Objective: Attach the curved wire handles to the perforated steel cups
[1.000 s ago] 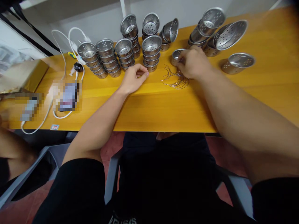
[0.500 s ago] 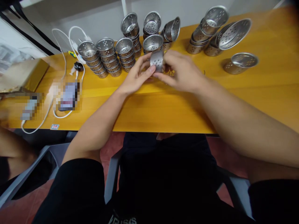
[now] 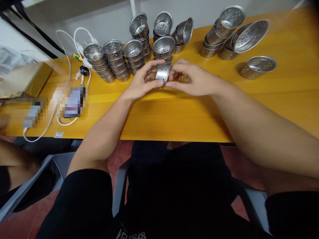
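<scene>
Head camera view: a small perforated metal cup [image 3: 162, 71] is held above the yellow table [image 3: 174, 113] between both hands, tipped on its side. The left hand [image 3: 142, 83] is closed on the cup's left side, thumb below and fingers curled over the top; the right hand [image 3: 191, 79] is closed on its right side, the fingertips [image 3: 169, 85] pinching the lower rim. Just beyond the grip, stacks of the same cups [image 3: 117, 61] are lined up in a row, with a taller stack [image 3: 163, 49] directly behind the held cup. Partly hidden behind the right hand, thin wire pieces [image 3: 183, 78] lie on the table. Farther right of the grip, tilted stacks [image 3: 219, 36], a larger perforated bowl [image 3: 249, 31] and a single cup [image 3: 258, 64] are seen. Well left of the grip, white cables [image 3: 67, 49] are laid.
</scene>
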`<state>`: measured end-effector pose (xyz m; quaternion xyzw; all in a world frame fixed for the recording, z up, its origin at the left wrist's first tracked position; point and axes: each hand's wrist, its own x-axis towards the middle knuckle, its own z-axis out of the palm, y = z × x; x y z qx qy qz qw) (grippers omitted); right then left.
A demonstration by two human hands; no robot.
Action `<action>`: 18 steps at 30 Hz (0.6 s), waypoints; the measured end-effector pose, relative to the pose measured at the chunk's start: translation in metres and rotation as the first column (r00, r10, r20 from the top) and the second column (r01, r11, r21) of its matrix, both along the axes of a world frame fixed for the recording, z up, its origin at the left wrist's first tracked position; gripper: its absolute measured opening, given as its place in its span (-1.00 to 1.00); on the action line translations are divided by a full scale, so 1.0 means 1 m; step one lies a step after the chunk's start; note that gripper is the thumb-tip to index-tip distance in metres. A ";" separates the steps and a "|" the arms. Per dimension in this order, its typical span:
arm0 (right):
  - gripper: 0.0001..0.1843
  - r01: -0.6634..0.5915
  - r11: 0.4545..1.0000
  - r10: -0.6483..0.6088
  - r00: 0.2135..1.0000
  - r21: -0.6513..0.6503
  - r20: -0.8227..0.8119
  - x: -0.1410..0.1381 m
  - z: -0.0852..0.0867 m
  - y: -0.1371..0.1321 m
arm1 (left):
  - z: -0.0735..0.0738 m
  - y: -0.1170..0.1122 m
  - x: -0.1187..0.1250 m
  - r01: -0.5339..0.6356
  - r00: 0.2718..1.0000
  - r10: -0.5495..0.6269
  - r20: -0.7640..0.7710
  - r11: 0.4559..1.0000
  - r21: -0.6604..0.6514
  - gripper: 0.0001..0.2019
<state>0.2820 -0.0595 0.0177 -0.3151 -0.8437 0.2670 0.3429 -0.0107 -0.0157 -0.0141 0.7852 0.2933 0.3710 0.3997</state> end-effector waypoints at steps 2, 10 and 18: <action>-0.27 -0.016 0.999 0.015 0.999 -0.031 -0.031 -0.002 -0.002 0.001 | 0.001 0.002 -0.001 0.016 1.000 -0.016 -0.004 1.000 0.010 -0.07; -0.20 0.032 0.995 -0.030 0.999 -0.096 0.022 -0.008 0.011 -0.016 | 0.023 -0.025 0.002 -0.101 0.987 0.101 -0.126 0.995 0.012 -0.24; -0.31 0.039 0.997 -0.042 0.998 -0.068 -0.046 -0.011 0.006 -0.016 | 0.035 -0.032 0.004 -0.177 0.972 0.172 -0.162 0.984 -0.015 -0.22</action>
